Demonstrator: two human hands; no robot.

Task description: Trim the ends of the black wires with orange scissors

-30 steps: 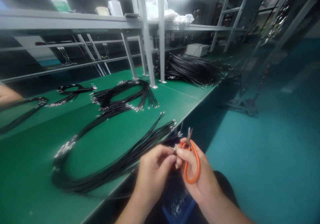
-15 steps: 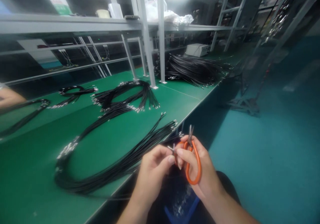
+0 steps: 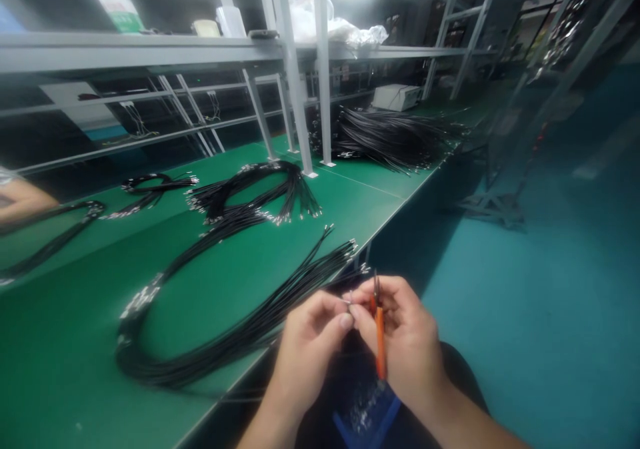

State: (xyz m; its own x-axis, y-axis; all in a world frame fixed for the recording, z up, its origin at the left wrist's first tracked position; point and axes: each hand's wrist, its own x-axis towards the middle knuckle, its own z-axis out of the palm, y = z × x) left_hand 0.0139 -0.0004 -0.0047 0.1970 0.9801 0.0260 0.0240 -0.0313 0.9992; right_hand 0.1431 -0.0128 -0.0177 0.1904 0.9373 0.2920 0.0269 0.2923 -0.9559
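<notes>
Just past the bench's near edge, my left hand (image 3: 313, 345) pinches the thin end of a cable (image 3: 349, 301) between thumb and forefinger. The fingertips of my right hand (image 3: 413, 339) meet it at the same spot. Scissors with orange handles (image 3: 381, 345) rest in my right hand, turned edge-on with their dark blades pointing up. Which part of the cable end lies between the fingertips is too small to make out. Left of my hands, a long bundle of black cables (image 3: 200, 362) with silver ends curves over the green bench top (image 3: 225, 302).
More black cable bundles (image 3: 295, 175) lie farther back, with a large pile (image 3: 385, 139) beside white uprights (image 3: 323, 89). Another person's arm (image 3: 25, 199) is at the far left. A shelf (image 3: 150, 52) spans the back. Below my hands is a blue-edged container (image 3: 370, 429) with small scraps.
The scissors have turned in my right hand from showing their open handle loop to edge-on. My right fingers have closed in on the cable end beside my left fingertips.
</notes>
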